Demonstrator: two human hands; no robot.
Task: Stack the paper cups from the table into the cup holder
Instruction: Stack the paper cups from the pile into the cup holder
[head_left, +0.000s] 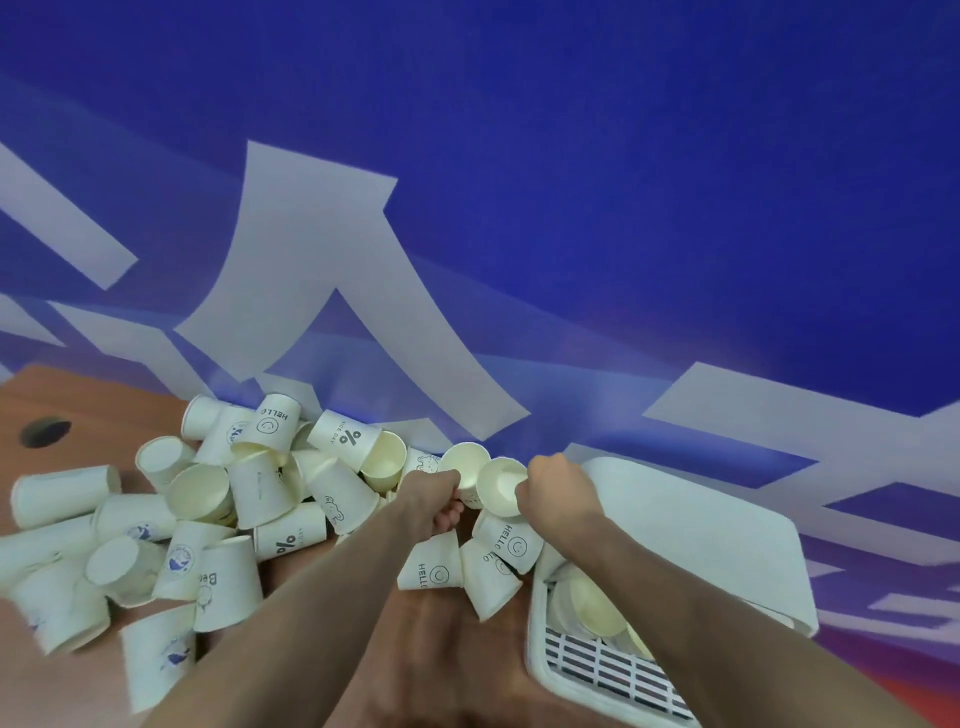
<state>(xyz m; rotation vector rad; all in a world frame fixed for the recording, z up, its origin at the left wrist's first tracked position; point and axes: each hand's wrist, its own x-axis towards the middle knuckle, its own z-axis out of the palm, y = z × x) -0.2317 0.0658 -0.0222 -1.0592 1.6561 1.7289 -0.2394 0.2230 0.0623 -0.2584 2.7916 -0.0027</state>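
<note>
Paper cups (208, 514) lie heaped on a brown table (78, 405), spread across its left and middle. Far left: plain cups on their sides, some with blue marks too blurred to read. Mid-pile: one cup reads "HELLO" with a smiley (272, 421); next right, "NICE DAY" with "%" (345, 434). Nearer, another "%" cup (288, 540). Left hand (431, 499) curls around a cup (465, 467), its mouth facing the camera. Right hand (558, 493), just beside it, grips a second cup (501, 486). Below them, two more "HELLO" cups. Far right: white cup holder (675, 535), lid raised, cups stacked inside.
</note>
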